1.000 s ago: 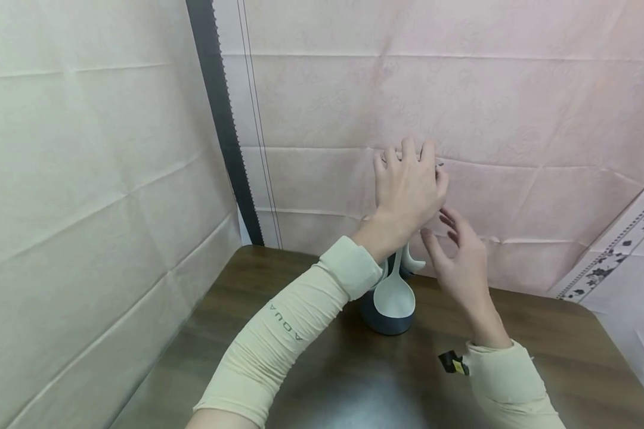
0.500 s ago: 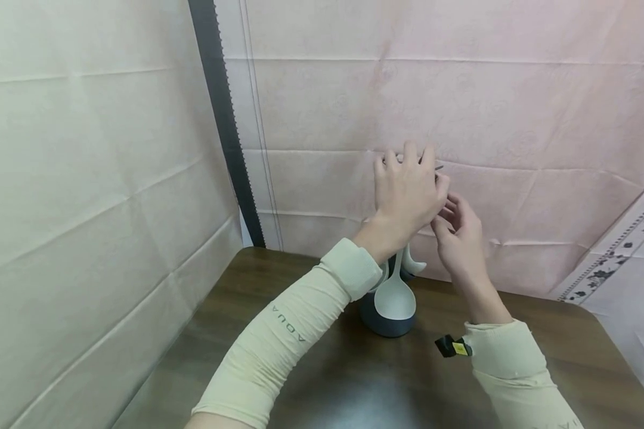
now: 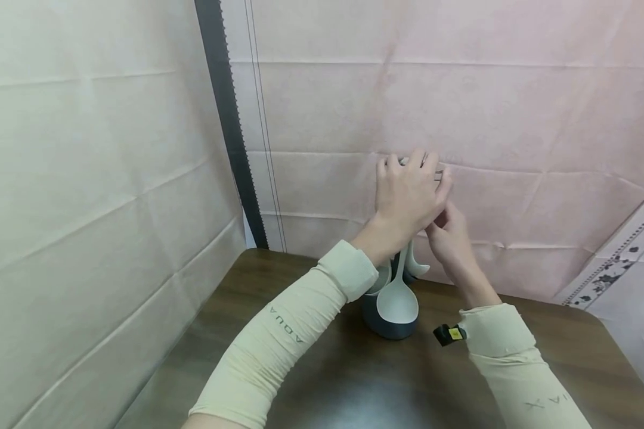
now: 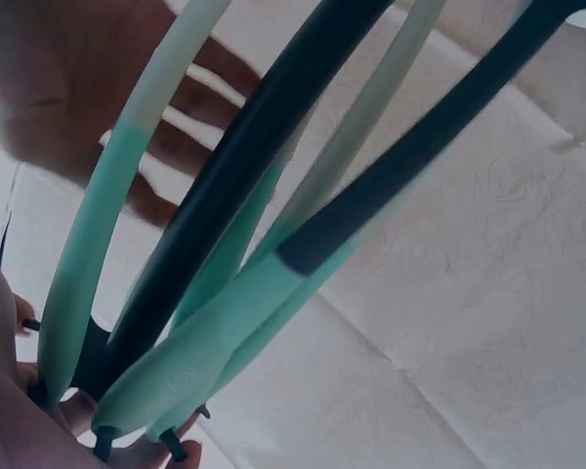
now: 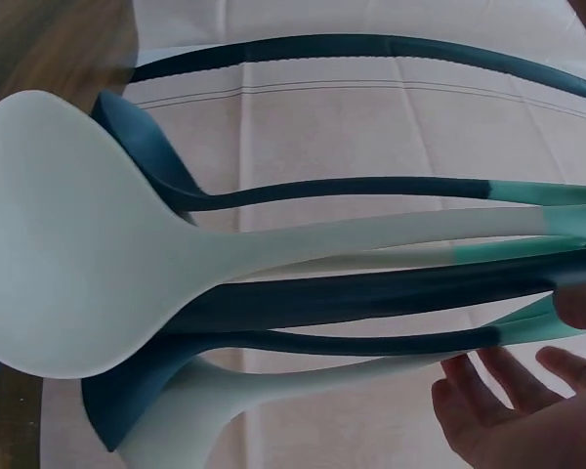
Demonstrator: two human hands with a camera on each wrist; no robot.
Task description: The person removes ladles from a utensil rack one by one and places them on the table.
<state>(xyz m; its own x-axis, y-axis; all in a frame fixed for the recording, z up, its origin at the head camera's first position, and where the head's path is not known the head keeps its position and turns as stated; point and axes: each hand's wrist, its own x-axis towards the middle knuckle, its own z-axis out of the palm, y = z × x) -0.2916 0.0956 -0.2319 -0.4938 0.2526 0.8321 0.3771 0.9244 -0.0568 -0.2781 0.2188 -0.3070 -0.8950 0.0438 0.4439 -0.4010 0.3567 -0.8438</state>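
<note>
A utensil stand with a round dark blue base [image 3: 390, 329] stands on the table. White and dark blue utensils with mint-green handle ends hang around its dark pole [image 4: 220, 186]; a white ladle [image 5: 59, 234] faces the front. My left hand [image 3: 409, 193] grips the stand's top from above, its fingers curled over the hanging ends. Close by on the right, my right hand [image 3: 453, 238] reaches in among the handles. In the right wrist view its loosely bent fingers [image 5: 508, 391] lie against or just beside a lower handle; I cannot tell whether they press it.
The brown wooden table [image 3: 322, 369] carries the stand near its back edge. Pale creased cloth [image 3: 311, 107] hangs close behind, and another cloth wall [image 3: 86, 208] rises on the left. A small black tag [image 3: 449, 335] sticks out from the right cuff.
My right hand has moved up and left, closing in on the handles under my left hand. My left hand keeps its place on top of the stand.
</note>
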